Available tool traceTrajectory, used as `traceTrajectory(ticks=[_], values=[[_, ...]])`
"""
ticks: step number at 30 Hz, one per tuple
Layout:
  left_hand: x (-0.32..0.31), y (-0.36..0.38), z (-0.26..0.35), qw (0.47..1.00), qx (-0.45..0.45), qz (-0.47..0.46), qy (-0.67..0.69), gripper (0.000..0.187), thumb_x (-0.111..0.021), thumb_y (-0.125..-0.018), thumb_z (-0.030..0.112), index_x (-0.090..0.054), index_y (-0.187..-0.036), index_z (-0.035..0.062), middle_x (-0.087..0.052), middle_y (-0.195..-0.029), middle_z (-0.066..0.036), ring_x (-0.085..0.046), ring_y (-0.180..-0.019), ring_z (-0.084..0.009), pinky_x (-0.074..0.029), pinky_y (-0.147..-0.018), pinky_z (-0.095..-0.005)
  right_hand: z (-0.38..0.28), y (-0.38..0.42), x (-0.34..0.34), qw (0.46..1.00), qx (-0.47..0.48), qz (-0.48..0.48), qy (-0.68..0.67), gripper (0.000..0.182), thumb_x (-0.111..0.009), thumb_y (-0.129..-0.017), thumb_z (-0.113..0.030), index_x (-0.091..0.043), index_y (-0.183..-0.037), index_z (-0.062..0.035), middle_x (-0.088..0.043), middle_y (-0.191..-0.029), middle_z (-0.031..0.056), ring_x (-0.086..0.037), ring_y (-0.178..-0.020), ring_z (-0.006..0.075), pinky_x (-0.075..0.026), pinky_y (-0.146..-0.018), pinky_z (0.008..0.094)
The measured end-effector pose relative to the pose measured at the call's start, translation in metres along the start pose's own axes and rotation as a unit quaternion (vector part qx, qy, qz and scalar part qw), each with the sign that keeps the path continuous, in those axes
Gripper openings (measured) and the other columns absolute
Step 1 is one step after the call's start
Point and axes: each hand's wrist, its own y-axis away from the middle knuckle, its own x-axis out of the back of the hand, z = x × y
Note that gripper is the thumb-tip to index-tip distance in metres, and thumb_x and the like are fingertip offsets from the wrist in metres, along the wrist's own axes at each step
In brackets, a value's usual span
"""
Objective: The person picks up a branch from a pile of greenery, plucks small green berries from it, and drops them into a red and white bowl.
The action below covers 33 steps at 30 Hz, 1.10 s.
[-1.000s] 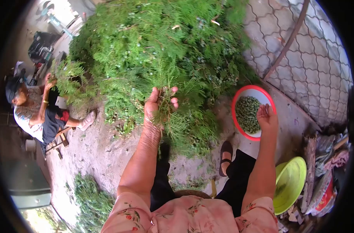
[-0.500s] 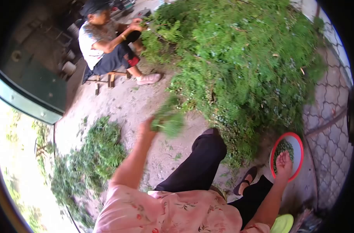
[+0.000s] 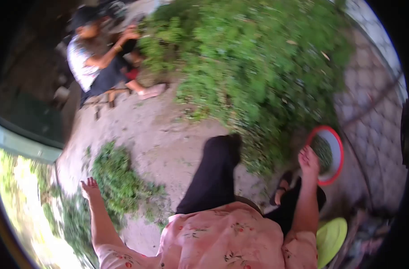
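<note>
My left hand (image 3: 90,187) is over the left side of the smaller pile of green cuttings (image 3: 117,179), with fingers apart and nothing in it. At the left rim of a white basin with a red edge (image 3: 338,158), my right hand (image 3: 308,160) has its fingers curled; what they hold, if anything, is too small to tell. Small green bits (image 3: 321,151) lie inside the basin. A large heap of leafy green branches (image 3: 262,67) spreads in front of me. The picture is smeared by motion.
Another person (image 3: 101,58) sits on a low wooden stool at the upper left, hands at the heap's edge. A yellow-green round object (image 3: 332,240) is at my right side. Hexagonal paving (image 3: 370,112) lies right of the heap, with a hose across it.
My left hand has swung left and down and let go of the green sprig it held. My right hand has moved from inside the basin to its left rim. The view has shifted.
</note>
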Motion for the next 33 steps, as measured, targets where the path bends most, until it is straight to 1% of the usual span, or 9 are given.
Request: traceTrajectory(ticks=[4, 5, 6, 10, 14, 19, 25, 29, 33], values=[[-0.162, 0.125, -0.125, 0.953, 0.224, -0.203, -0.008, 0.044, -0.047, -0.091, 0.028, -0.039, -0.123, -0.0007, -0.050, -0.117, -0.012, -0.053, -0.091, -0.0208, -0.047, -0.072, -0.0304, 0.006, 0.022, -0.020, 0.999, 0.030, 0.028, -0.012, 0.016, -0.063, -0.079, -0.010, -0.058, -0.092, -0.0020, -0.060, -0.080, 0.0083, -0.059, -0.068, 0.0203, -0.052, -0.058, 0.0315], [-0.198, 0.165, -0.146, 0.928, 0.259, -0.267, 0.016, 0.036, -0.049, -0.090, 0.024, -0.044, -0.118, 0.0022, -0.051, -0.115, -0.012, -0.052, -0.092, -0.0209, -0.047, -0.074, -0.0316, 0.006, 0.031, -0.036, 0.994, 0.043, 0.093, 0.023, 0.015, -0.062, -0.080, -0.011, -0.058, -0.092, -0.0021, -0.060, -0.080, 0.0076, -0.060, -0.066, 0.0194, -0.052, -0.057, 0.0316], [-0.233, 0.229, -0.156, 0.919, 0.236, -0.314, 0.005, 0.032, -0.049, -0.090, 0.022, -0.046, -0.114, 0.0019, -0.052, -0.112, -0.012, -0.052, -0.092, -0.0213, -0.046, -0.076, -0.0316, 0.005, 0.038, -0.049, 0.984, 0.054, 0.158, 0.056, 0.014, -0.061, -0.081, -0.012, -0.058, -0.092, -0.0022, -0.060, -0.079, 0.0070, -0.060, -0.064, 0.0186, -0.052, -0.055, 0.0316], [-0.314, 0.388, -0.194, 0.806, 0.293, -0.513, 0.022, 0.025, -0.056, -0.087, 0.020, -0.050, -0.106, 0.0041, -0.057, -0.089, -0.009, -0.054, -0.077, -0.0190, -0.047, -0.071, -0.0306, 0.012, 0.033, -0.039, 0.980, 0.070, 0.182, 0.047, 0.014, -0.058, -0.083, -0.013, -0.058, -0.092, -0.0026, -0.060, -0.076, 0.0065, -0.060, -0.060, 0.0173, -0.052, -0.053, 0.0316], [-0.352, 0.481, -0.230, 0.780, 0.346, -0.522, 0.000, 0.019, -0.056, -0.087, 0.020, -0.053, -0.097, 0.0046, -0.059, -0.082, -0.006, -0.055, -0.069, -0.0157, -0.048, -0.061, -0.0275, 0.033, 0.018, -0.025, 0.970, 0.061, 0.212, 0.105, 0.013, -0.055, -0.085, -0.014, -0.058, -0.093, -0.0034, -0.059, -0.071, 0.0060, -0.059, -0.059, 0.0168, -0.051, -0.052, 0.0304], [-0.367, 0.513, -0.284, 0.755, 0.410, -0.510, -0.036, 0.016, -0.054, -0.088, 0.018, -0.053, -0.096, 0.0049, -0.058, -0.081, -0.004, -0.054, -0.067, -0.0136, -0.048, -0.059, -0.0261, 0.068, -0.007, -0.016, 0.968, -0.017, 0.200, 0.153, 0.015, -0.050, -0.086, -0.015, -0.057, -0.090, -0.0030, -0.059, -0.073, 0.0059, -0.059, -0.062, 0.0174, -0.051, -0.054, 0.0322], [-0.360, 0.557, -0.268, 0.706, 0.408, -0.558, -0.156, 0.021, -0.051, -0.089, 0.020, -0.053, -0.103, 0.0037, -0.056, -0.080, -0.004, -0.052, -0.064, -0.0112, -0.046, -0.059, -0.0235, 0.106, -0.063, -0.020, 0.973, -0.072, 0.181, 0.123, 0.013, -0.052, -0.086, -0.015, -0.058, -0.090, -0.0033, -0.059, -0.075, 0.0065, -0.059, -0.062, 0.0180, -0.051, -0.054, 0.0330], [-0.357, 0.572, -0.270, 0.672, 0.437, -0.574, -0.167, 0.024, -0.051, -0.090, 0.022, -0.051, -0.106, 0.0040, -0.054, -0.079, -0.003, -0.050, -0.065, -0.0113, -0.045, -0.060, -0.0234, 0.092, -0.103, -0.059, 0.973, -0.036, 0.194, 0.118, 0.014, -0.053, -0.085, -0.013, -0.059, -0.087, -0.0002, -0.057, -0.069, 0.0078, -0.056, -0.055, 0.0175, -0.048, -0.044, 0.0314], [-0.355, 0.576, -0.271, 0.655, 0.451, -0.576, -0.189, 0.025, -0.050, -0.091, 0.019, -0.051, -0.109, 0.0026, -0.056, -0.079, -0.004, -0.051, -0.064, -0.0122, -0.045, -0.060, -0.0238, 0.053, -0.150, -0.084, 0.964, 0.010, 0.208, 0.168, 0.020, -0.051, -0.086, -0.012, -0.056, -0.100, 0.0018, -0.058, -0.079, 0.0090, -0.058, -0.058, 0.0173, -0.048, -0.045, 0.0298]])
